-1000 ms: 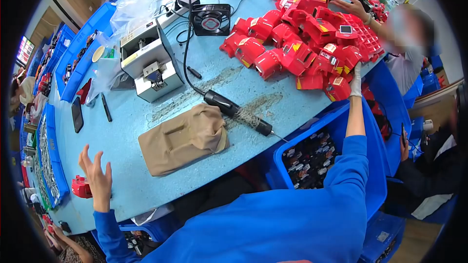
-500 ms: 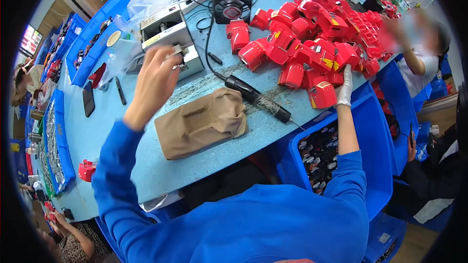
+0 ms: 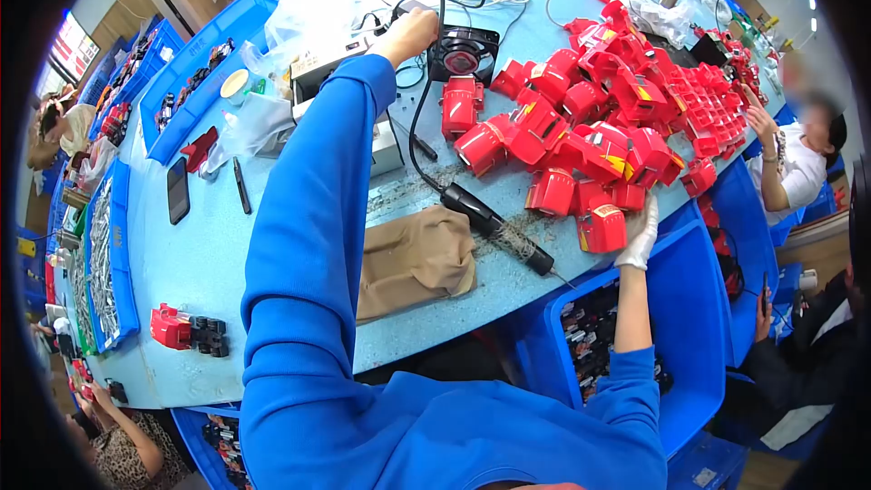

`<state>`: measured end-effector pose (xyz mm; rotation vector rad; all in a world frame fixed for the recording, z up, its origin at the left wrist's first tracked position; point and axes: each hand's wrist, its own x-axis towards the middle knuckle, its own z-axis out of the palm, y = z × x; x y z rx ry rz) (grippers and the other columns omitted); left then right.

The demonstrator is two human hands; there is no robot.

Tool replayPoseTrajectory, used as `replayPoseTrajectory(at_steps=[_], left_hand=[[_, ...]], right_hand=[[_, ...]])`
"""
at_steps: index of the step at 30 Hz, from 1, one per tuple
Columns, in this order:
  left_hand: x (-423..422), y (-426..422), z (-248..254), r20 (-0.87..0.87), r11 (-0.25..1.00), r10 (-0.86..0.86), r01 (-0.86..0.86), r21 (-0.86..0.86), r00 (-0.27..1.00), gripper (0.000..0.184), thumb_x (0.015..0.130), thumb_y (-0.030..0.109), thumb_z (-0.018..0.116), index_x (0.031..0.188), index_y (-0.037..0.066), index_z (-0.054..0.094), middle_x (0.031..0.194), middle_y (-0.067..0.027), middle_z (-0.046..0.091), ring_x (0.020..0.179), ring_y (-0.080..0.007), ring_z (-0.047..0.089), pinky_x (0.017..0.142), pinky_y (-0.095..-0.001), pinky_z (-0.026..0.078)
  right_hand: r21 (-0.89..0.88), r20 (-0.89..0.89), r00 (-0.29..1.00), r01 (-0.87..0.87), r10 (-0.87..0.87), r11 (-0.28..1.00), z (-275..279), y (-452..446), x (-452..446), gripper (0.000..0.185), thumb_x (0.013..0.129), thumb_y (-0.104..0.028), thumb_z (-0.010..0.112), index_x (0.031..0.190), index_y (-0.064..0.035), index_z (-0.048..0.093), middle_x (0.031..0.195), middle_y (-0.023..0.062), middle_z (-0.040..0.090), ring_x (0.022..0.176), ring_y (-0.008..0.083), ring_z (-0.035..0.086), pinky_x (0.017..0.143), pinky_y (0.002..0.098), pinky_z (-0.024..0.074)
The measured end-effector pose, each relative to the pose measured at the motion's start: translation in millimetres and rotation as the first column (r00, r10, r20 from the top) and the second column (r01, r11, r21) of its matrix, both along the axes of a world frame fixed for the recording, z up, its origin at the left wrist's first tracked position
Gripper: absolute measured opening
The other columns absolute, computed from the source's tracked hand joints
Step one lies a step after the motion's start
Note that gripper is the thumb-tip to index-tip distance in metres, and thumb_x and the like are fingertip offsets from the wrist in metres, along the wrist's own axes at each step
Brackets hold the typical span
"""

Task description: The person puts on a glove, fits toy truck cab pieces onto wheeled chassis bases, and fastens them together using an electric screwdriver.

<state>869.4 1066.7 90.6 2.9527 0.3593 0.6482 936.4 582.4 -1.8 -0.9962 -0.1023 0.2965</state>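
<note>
My left hand (image 3: 408, 34) reaches to the back of the table, beside a black fan (image 3: 463, 54) and cables. Its fingers are curled inward; whatever they hold is hidden. My right hand (image 3: 640, 234), in a white glove, rests against the right side of a red toy truck cab (image 3: 602, 229) at the pile's near edge, fingers stretched forward. More red cabs (image 3: 535, 132) are heaped beyond it. In front of me lie a brown cloth-covered pad (image 3: 417, 263) and a black corded hand tool (image 3: 494, 227) with a thin metal tip. My left sleeve covers part of the pad.
A metal-sided box (image 3: 386, 150) stands behind my left forearm. Left are a phone (image 3: 178, 191), a black pen (image 3: 241, 186), a red cab with black chassis (image 3: 188, 331) and blue trays (image 3: 109, 263). A blue bin (image 3: 689, 327) of small parts sits beneath my right arm. A co-worker (image 3: 798, 159) sits right.
My left hand has moved from the metal-sided box back and right, toward the fan. My right hand has drawn slightly nearer, beside the front cab. The camera view has shifted.
</note>
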Motion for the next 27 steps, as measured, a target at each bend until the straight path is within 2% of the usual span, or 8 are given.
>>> replayPoseTrajectory(at_steps=[8,15,19,20,22,24,25,27], left_hand=[[-8,2,6,-0.056,0.99,-0.081,0.087,0.114,0.995,0.01,0.076,0.006,0.058,0.076,0.002,0.067,0.081,-0.0226,0.063,0.076,-0.0388,0.063,0.066,-0.0449,0.052],[-26,35,4,-0.109,0.985,0.061,-0.042,0.168,0.992,0.013,0.075,0.005,0.055,0.078,0.001,0.067,0.079,-0.0238,0.063,0.076,-0.0386,0.064,0.068,-0.0448,0.052],[-30,38,5,-0.104,0.982,0.115,-0.097,0.159,0.988,0.011,0.073,0.013,0.065,0.079,0.004,0.069,0.079,-0.0195,0.065,0.078,-0.0353,0.064,0.072,-0.0422,0.05],[-31,34,9,-0.131,0.985,0.102,-0.082,0.155,0.986,0.011,0.073,0.012,0.064,0.078,0.003,0.068,0.081,-0.0208,0.064,0.08,-0.0365,0.063,0.073,-0.0429,0.05],[-35,30,18,-0.222,0.971,0.114,-0.061,0.232,0.968,0.022,0.074,0.022,0.065,0.088,0.005,0.07,0.083,-0.0168,0.066,0.08,-0.0356,0.063,0.075,-0.0428,0.049],[-45,35,17,-0.242,0.977,0.169,-0.13,0.168,0.955,0.032,0.075,0.023,0.063,0.099,0.002,0.065,0.094,-0.0206,0.065,0.092,-0.0348,0.062,0.081,-0.0415,0.047],[-56,28,29,-0.303,0.978,0.202,-0.177,0.108,0.931,0.037,0.075,0.022,0.062,0.104,-0.001,0.063,0.098,-0.0254,0.063,0.097,-0.0367,0.06,0.084,-0.0431,0.046],[-92,-9,50,-0.123,0.975,0.219,-0.211,0.075,0.968,0.03,0.073,0.019,0.062,0.095,-0.002,0.066,0.092,-0.0252,0.064,0.091,-0.0374,0.061,0.078,-0.0433,0.048]], right_hand=[[-0.07,-0.008,0.991,0.136,-0.137,0.988,-9,-34,-21,0.053,0.096,-0.035,0.035,0.135,0.0005,0.037,0.142,0.0158,0.035,0.135,0.0269,0.026,0.112,0.0394,0.0171],[-0.067,-0.093,0.947,0.303,-0.308,0.951,-15,-93,-51,0.053,0.097,-0.034,0.034,0.133,0.0044,0.037,0.139,0.0183,0.039,0.133,0.0281,0.031,0.111,0.0407,0.0196],[-0.239,-0.034,0.895,0.425,-0.445,0.873,-39,-142,-59,0.052,0.097,-0.034,0.035,0.132,0.004,0.04,0.139,0.0178,0.039,0.132,0.028,0.032,0.111,0.0403,0.0217],[-0.325,-0.003,0.881,0.446,-0.473,0.834,-55,-159,-60,0.053,0.094,-0.033,0.044,0.131,0.0034,0.041,0.136,0.0153,0.044,0.127,0.0254,0.039,0.107,0.037,0.0279],[-0.67,0.051,0.936,0.291,-0.348,0.683,-105,-203,-65,0.054,0.09,-0.032,0.052,0.131,0.0029,0.042,0.131,0.0145,0.047,0.122,0.0235,0.044,0.103,0.0349,0.0325],[-0.916,0.0,0.985,0.07,-0.174,0.394,-159,-222,-91,0.057,0.085,-0.03,0.06,0.129,0.0026,0.045,0.124,0.0138,0.052,0.115,0.0224,0.049,0.097,0.0331,0.0369],[-0.977,-0.075,0.994,-0.057,-0.081,0.203,-182,-224,-107,0.058,0.083,-0.029,0.065,0.128,0.0026,0.046,0.12,0.0134,0.055,0.111,0.0222,0.051,0.094,0.0323,0.039],[-0.829,-0.447,0.839,-0.519,0.309,0.209,-209,-219,-135,0.067,0.083,-0.033,0.064,0.132,0.003,0.038,0.126,0.0176,0.048,0.119,0.0269,0.045,0.1,0.0349,0.0345]])
